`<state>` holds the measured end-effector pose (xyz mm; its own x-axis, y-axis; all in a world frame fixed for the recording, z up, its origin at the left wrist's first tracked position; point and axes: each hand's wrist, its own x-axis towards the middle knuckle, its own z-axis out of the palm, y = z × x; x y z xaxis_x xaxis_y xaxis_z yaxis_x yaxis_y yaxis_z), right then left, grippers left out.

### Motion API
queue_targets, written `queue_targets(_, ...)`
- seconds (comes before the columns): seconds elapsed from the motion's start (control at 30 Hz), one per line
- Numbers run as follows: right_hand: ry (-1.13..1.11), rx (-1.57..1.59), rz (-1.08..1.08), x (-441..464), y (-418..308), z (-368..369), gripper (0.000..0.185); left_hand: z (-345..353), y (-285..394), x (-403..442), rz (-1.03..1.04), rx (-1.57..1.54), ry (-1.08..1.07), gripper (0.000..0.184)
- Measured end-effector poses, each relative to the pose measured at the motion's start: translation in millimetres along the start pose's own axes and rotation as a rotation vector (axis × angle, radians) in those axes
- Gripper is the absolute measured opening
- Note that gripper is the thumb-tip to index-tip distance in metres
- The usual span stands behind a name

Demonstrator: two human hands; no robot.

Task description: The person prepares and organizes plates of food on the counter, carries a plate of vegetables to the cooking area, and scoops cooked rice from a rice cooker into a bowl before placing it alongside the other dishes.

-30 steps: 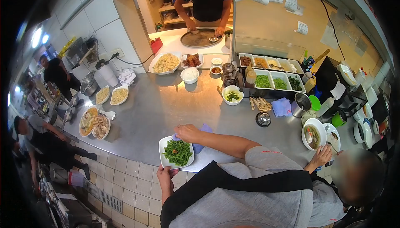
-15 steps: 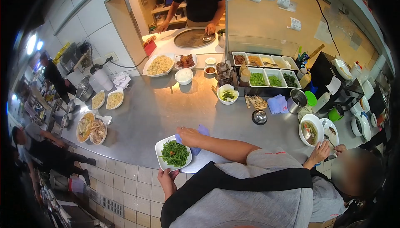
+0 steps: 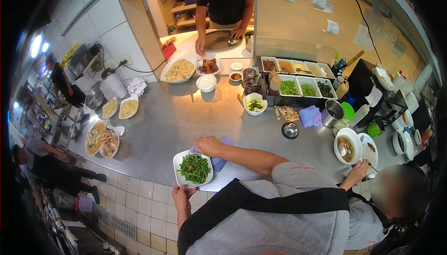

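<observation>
A metal table point(image 3: 158, 120) fills the middle of the head view, and at its near edge we see a white plate point(image 3: 179, 158) of green vegetables point(image 3: 194, 169). With our left hand point(image 3: 181, 197) we grip the plate's near rim between the fingers, while our right hand point(image 3: 208, 146) has its fingers closed on a purple cloth point(image 3: 193, 150) at the far rim.
</observation>
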<state>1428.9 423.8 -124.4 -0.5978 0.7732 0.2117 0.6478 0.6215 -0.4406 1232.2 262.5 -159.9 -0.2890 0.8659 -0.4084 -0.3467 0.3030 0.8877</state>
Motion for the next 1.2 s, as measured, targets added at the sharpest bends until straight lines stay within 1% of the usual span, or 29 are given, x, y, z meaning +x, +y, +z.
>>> queue_targets(0.03,-0.012,0.017,0.004,1,0,-4,0.021,-1,2,1,0.0,-0.006,-0.006,0.031)
queue_targets(0.13,0.174,0.052,0.139,5,11,-9,0.024,-2,7,5,-0.003,-0.019,-0.009,0.032)
queue_targets(0.23,0.244,-0.035,0.136,-7,30,-11,0.026,-6,6,16,0.0,-0.027,0.008,0.032)
queue_targets(0.3,0.161,-0.097,0.135,-28,29,-9,0.028,-8,7,25,0.035,-0.046,0.003,0.032)
queue_targets(0.33,0.121,-0.129,0.133,-41,28,-7,0.03,-8,10,26,0.056,-0.058,-0.039,0.034)
queue_targets(0.43,0.224,-0.275,-0.043,-92,18,18,0.036,0,15,19,0.159,-0.178,0.132,0.038)
queue_targets(0.47,0.216,-0.293,-0.105,-105,17,15,0.037,-5,10,20,0.156,-0.167,0.164,0.042)
queue_targets(0.53,0.193,-0.314,-0.233,-133,14,8,0.04,-23,-2,20,0.243,-0.173,0.253,0.041)
queue_targets(0.57,0.182,-0.311,-0.202,-140,25,5,0.037,-32,-8,14,0.281,-0.173,0.309,0.04)
queue_targets(0.6,0.16,-0.301,-0.176,-142,45,1,0.035,-38,-15,9,0.271,-0.149,0.391,0.036)
queue_targets(0.63,0.2,-0.275,-0.15,-142,72,0,0.031,-48,-28,9,0.265,-0.127,0.406,0.033)
queue_targets(0.67,0.233,-0.397,-0.117,-143,94,-6,0.027,-62,-49,13,0.247,-0.102,0.431,0.03)
queue_targets(0.7,0.15,-0.493,0.012,-142,85,-37,0.029,-73,-71,17,0.252,-0.036,0.411,0.023)
queue_targets(0.73,0.173,-0.608,0.05,-141,110,-35,0.03,-70,-74,10,0.213,0.121,0.335,0.021)
queue_targets(0.77,0.18,-0.692,0.134,-141,119,-39,0.032,-70,-84,10,0.152,0.405,0.263,0.025)
queue_targets(0.8,0.242,-0.734,0.181,-141,114,-48,0.037,-78,-110,21,0.372,0.836,0.192,0.035)
queue_targets(0.83,0.24,-0.596,0.247,-139,108,-60,0.04,-53,-100,7,0.437,0.957,0.159,0.046)
queue_targets(0.87,0.326,-0.551,0.183,-136,102,-64,0.035,-44,-110,9,0.577,1.035,0.158,0.048)
queue_targets(0.9,0.421,-0.507,0.134,-140,92,-65,0.031,-33,-108,9,0.642,1.168,0.112,0.047)
queue_targets(0.97,0.258,-0.039,0.293,-159,46,-68,0.024,-10,-90,5,0.662,1.418,-0.065,0.046)
queue_targets(1.0,0.194,0.184,0.373,-171,24,-63,0.021,-1,-83,5,0.583,1.551,-0.155,0.046)
queue_targets(1.07,-0.09,0.797,0.391,-208,-11,-42,0.018,12,-77,9,0.451,1.809,-0.349,0.048)
queue_targets(1.13,-0.384,0.814,0.355,-238,-55,-26,0.021,7,-92,19,0.524,1.939,-0.396,0.048)
queue_targets(1.17,-0.46,0.766,0.353,-258,-60,-7,0.022,4,-95,18,0.565,2.001,-0.421,0.048)
queue_targets(1.2,-0.54,0.718,0.349,-282,-63,24,0.022,-5,-95,16,0.683,2.018,-0.452,0.045)
